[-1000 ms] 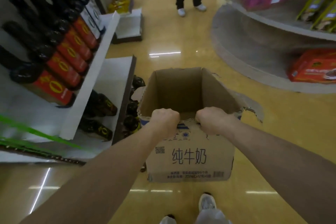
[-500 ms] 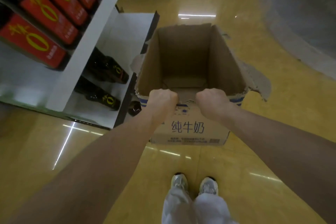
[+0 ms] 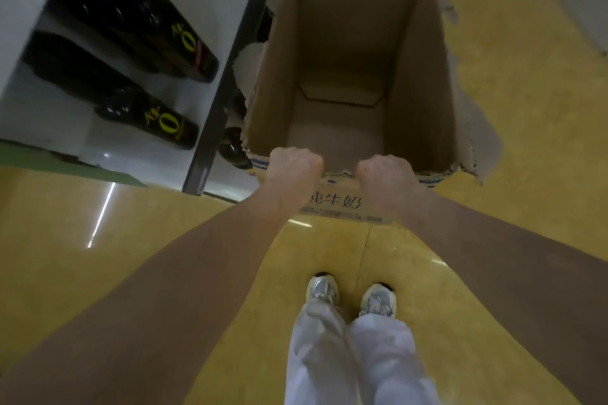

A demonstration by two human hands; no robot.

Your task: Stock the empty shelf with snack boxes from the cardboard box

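Glossy yellow shop floor point(image 3: 513, 108). The cardboard box point(image 3: 342, 43) sits directly ahead of the left hand point(image 3: 292, 164) and right hand point(image 3: 385, 171), both fisted side by side over its near rim. No snack boxes show inside, so it likely handles light, but the ragged rim looks soft and may tear, so a lower hold seems safer. Left of the left hand, close against the box, a shelf point(image 3: 223, 76) of dark bottles point(image 3: 148, 118) crowds that side.

Brown cardboard box point(image 3: 424, 76), upright, top open, rim torn and ragged. Blue stripes and printed characters on the near wall, bare bottom flaps showing inside. Left hand point(image 3: 292, 168) and right hand point(image 3: 385, 174) grip the near rim. Yellow floor point(image 3: 526, 141) below, contact unclear.
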